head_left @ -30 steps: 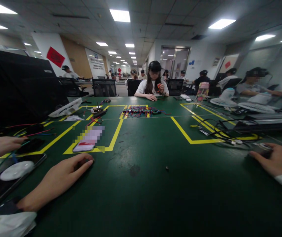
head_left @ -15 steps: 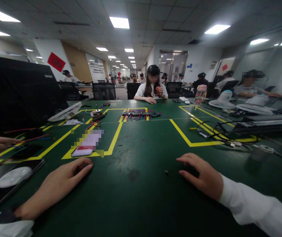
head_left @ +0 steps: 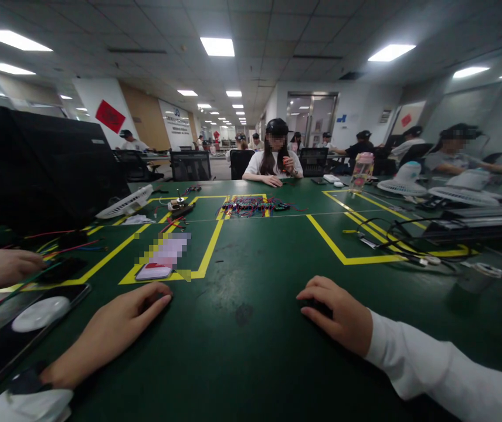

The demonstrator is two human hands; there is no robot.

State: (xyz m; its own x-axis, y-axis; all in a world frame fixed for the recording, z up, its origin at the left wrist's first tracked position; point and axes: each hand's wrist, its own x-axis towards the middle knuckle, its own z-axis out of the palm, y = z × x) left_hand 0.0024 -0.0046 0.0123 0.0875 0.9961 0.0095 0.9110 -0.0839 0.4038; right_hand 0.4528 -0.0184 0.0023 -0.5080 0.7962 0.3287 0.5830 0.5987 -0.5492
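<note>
My left hand [head_left: 134, 313] rests on the green table [head_left: 251, 363], loosely curled with the thumb apart from the fingers; nothing shows in it. Just beyond it lies a phone [head_left: 158, 266], partly blurred out. My right hand [head_left: 336, 310] is low over the table at right of centre, its fingers bent and a gap between thumb and forefinger. No held thing can be made out there. A small dark piece seen earlier at this spot is out of sight, probably behind the fingers.
At the left edge, a co-worker's hand [head_left: 4, 269] is among coloured wires. A white oval case [head_left: 42, 313] sits on a dark slab. Yellow tape [head_left: 209, 249] marks the table. Farther off are bundled wires [head_left: 255, 205], a bottle [head_left: 362, 173], black cables [head_left: 392, 237] and a seated person [head_left: 272, 158].
My right hand has moved left, over the place where the small dark piece lay, and the piece no longer shows. My left hand stays put. The view has shifted slightly.
</note>
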